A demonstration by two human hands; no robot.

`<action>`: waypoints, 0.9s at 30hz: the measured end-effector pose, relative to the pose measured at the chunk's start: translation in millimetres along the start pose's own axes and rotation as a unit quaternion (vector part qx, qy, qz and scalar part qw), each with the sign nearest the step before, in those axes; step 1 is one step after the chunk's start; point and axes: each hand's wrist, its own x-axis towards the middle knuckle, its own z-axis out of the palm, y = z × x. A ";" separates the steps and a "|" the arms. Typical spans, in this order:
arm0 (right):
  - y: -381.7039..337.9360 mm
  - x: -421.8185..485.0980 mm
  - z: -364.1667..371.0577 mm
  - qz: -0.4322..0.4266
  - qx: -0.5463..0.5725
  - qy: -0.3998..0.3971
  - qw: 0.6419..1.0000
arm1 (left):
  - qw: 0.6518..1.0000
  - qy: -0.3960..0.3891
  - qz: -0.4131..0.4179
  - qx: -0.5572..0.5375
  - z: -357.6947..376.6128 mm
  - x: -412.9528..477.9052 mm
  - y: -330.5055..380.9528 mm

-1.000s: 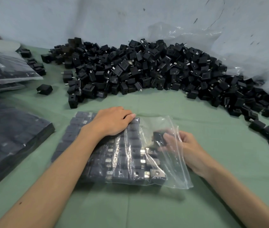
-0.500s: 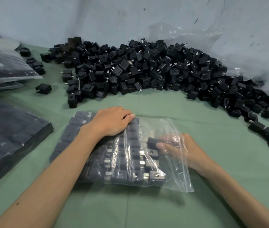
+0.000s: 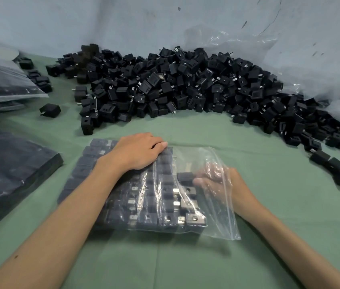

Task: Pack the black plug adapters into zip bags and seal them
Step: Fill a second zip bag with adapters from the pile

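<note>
A clear zip bag (image 3: 217,222) lies flat on the green cloth, filled with neat rows of black plug adapters (image 3: 154,205). My left hand (image 3: 138,151) rests palm down on the bag's far left part and presses the rows. My right hand (image 3: 219,182) is inside the bag's open right end, seen through the plastic. Its thumb and fingertips hold one black plug adapter (image 3: 185,177) at the right end of a row. A big loose pile of black adapters (image 3: 185,86) lies behind the bag.
Filled bags (image 3: 8,84) are stacked at the far left, and a dark flat stack (image 3: 8,163) lies nearer on the left. A single adapter (image 3: 50,110) sits apart. Crumpled clear plastic (image 3: 310,69) leans on the wall at the right, with stray adapters (image 3: 335,165) below it.
My right hand has lowered the adapter it held up inside the bag down to the end of a row. My left hand has stayed in place.
</note>
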 end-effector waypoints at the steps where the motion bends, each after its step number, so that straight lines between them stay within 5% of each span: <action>1: -0.3 0.5 -0.4 0.004 -0.013 0.008 1.000 | 1.000 0.000 -0.001 0.002 0.1 0.5 -0.4; 5: -5.0 -1.2 -7.0 -0.037 -0.091 -0.072 0.993 | 1.000 0.002 0.000 0.003 1.8 1.5 -1.3; 9: -8.2 1.1 -25.2 0.027 -0.112 -0.169 0.979 | 1.000 0.006 0.002 -0.001 2.1 2.0 -1.8; 15: -3.5 7.2 -25.1 0.024 -0.140 -0.086 0.986 | 1.000 0.009 0.005 0.001 2.6 2.3 -1.2; 20: -18.7 7.2 -13.7 -0.055 -0.086 -0.132 0.986 | 1.000 0.008 0.004 0.004 2.4 2.2 -1.4; 27: -7.3 4.4 -14.9 -0.027 -0.097 -0.069 0.993 | 1.000 0.005 0.001 0.004 1.8 2.0 -0.1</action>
